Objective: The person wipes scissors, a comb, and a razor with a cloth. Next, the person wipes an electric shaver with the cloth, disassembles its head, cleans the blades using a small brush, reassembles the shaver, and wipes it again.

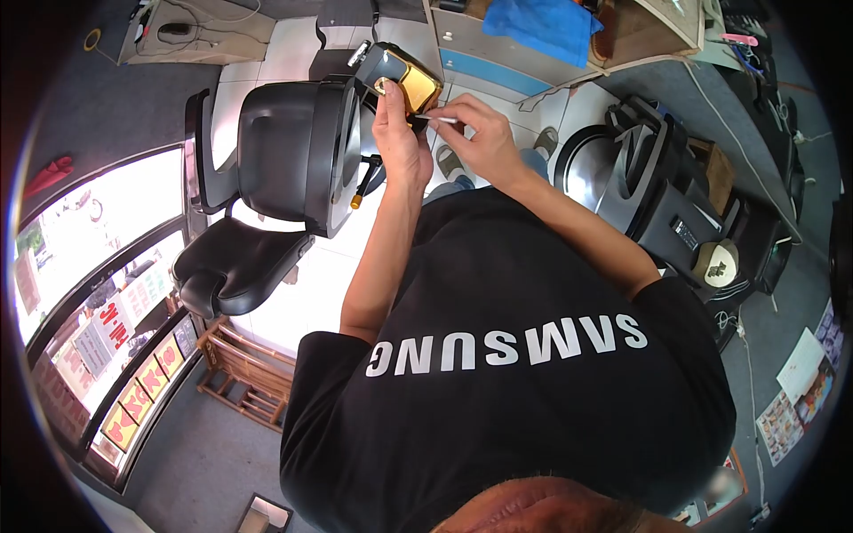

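Note:
My left hand (pixel 402 142) is wrapped around a gold and black hair clipper (pixel 418 84), its thumb along the near side. The clipper is tilted, with a metal end pointing to the upper left. Close to its lower end, my right hand (pixel 480 133) pinches a thin whitish stick (pixel 442 119). The stick's tip points left, toward a small dark part by the left fingers. Whether the tip touches the clipper, I cannot tell.
A black barber chair (pixel 280 155) stands to the left, beside the left forearm. Another black chair (pixel 635 169) with a round base is at the right. A drawer cabinet (pixel 480 58) with a blue cloth (pixel 544 28) is ahead. A bamboo rack (pixel 244 377) stands lower left.

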### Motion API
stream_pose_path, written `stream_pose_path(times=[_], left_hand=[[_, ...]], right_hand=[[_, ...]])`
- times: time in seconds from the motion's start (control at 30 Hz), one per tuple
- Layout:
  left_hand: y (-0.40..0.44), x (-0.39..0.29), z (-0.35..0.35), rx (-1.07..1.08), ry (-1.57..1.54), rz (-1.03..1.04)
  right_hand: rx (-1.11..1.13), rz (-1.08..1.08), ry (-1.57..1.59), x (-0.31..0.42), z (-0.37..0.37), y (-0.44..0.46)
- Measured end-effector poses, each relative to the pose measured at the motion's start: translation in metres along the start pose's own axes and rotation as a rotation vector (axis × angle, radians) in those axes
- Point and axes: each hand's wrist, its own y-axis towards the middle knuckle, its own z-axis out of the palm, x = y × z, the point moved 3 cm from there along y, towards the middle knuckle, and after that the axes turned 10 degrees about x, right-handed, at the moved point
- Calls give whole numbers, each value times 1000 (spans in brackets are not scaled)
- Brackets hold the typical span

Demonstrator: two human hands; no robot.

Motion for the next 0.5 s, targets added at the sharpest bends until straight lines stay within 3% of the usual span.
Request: stream_pose_path(times=[0.1,0.2,0.3,0.4,0.5], left_hand=[[1,0,0,6,18,-8],[-1,-5,6,18,-1,-28],[-1,-7,12,34,-21,-37],[0,-6,13,7,-64,-59],[1,-8,15,10,-95,-62]], right_hand=[[33,35,157,-2,2,-5],[-127,63,1,0,-2,-4],[-11,4,6,10,5,-5],[-27,-74,92,9,7,-4],[-163,-40,-94,2,1,-1]])
